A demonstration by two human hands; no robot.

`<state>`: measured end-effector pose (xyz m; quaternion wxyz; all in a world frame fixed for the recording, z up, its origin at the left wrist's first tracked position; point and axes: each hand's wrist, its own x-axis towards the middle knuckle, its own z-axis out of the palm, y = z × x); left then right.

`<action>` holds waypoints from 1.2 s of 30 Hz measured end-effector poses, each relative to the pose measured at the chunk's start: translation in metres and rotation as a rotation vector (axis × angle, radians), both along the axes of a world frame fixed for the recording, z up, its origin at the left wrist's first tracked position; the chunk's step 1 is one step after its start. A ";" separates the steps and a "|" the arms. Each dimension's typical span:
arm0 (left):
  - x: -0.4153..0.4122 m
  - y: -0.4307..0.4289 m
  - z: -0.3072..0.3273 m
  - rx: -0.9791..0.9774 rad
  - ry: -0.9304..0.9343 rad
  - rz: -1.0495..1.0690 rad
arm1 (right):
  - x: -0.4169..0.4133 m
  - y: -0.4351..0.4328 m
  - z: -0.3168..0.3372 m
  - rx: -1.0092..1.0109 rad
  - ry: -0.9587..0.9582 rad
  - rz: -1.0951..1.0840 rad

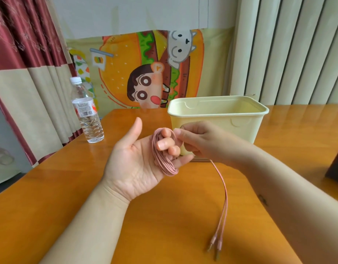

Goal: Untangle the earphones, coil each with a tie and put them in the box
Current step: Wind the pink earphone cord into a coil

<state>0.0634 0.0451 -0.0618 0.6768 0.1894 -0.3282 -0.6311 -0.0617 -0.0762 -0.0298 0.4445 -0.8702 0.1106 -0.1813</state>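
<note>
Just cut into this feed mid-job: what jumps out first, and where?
The pink cable is wound round the fingers of the left hand at centre, the right hand pinching it beside them. Its tail runs down to two plug ends on the table. Behind the hands stands an open pale yellow box.

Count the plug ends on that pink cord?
2, lying side by side on the table: one plug end left, the other right. Others may hide in the coil around the left hand.
</note>
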 end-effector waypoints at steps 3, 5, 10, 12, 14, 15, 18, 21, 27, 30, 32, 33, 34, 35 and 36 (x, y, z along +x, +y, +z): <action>-0.004 0.003 0.000 0.006 0.014 0.042 | 0.006 0.002 -0.007 -0.017 0.022 0.000; -0.003 0.004 0.000 0.017 0.042 0.040 | 0.009 0.004 -0.010 -0.039 0.012 -0.007; -0.002 0.003 -0.002 0.045 0.116 -0.001 | 0.008 0.003 -0.012 -0.032 0.023 -0.020; -0.003 0.003 -0.003 0.039 0.114 -0.014 | 0.008 0.004 -0.010 -0.047 -0.011 -0.054; -0.003 0.002 -0.004 0.032 0.080 -0.034 | 0.008 0.004 -0.008 -0.105 -0.095 -0.145; -0.004 0.002 -0.004 0.031 0.064 -0.045 | 0.008 0.004 -0.006 -0.143 -0.139 -0.198; -0.001 -0.001 -0.005 0.012 0.059 -0.035 | 0.007 0.001 -0.001 -0.137 -0.248 -0.272; 0.003 -0.002 -0.005 -0.005 0.063 -0.006 | 0.007 -0.001 -0.003 -0.129 -0.242 -0.277; 0.002 0.002 0.001 -0.077 0.158 0.050 | 0.010 0.009 -0.018 -0.102 0.034 -0.039; -0.001 0.001 0.006 -0.084 0.165 0.316 | 0.009 0.015 -0.016 -0.186 0.178 0.016; -0.001 -0.001 0.008 -0.062 0.111 0.483 | 0.007 0.018 -0.013 -0.243 0.302 0.089; 0.000 -0.003 0.008 -0.048 0.068 0.530 | 0.006 0.019 -0.012 -0.276 0.351 0.110; 0.000 -0.004 0.008 -0.029 0.011 0.562 | 0.005 0.021 -0.011 -0.306 0.379 0.118; 0.001 -0.005 0.007 -0.009 -0.055 0.581 | 0.004 0.021 -0.010 -0.330 0.390 0.115; -0.001 -0.006 0.006 0.010 -0.126 0.591 | 0.003 0.022 -0.009 -0.350 0.395 0.110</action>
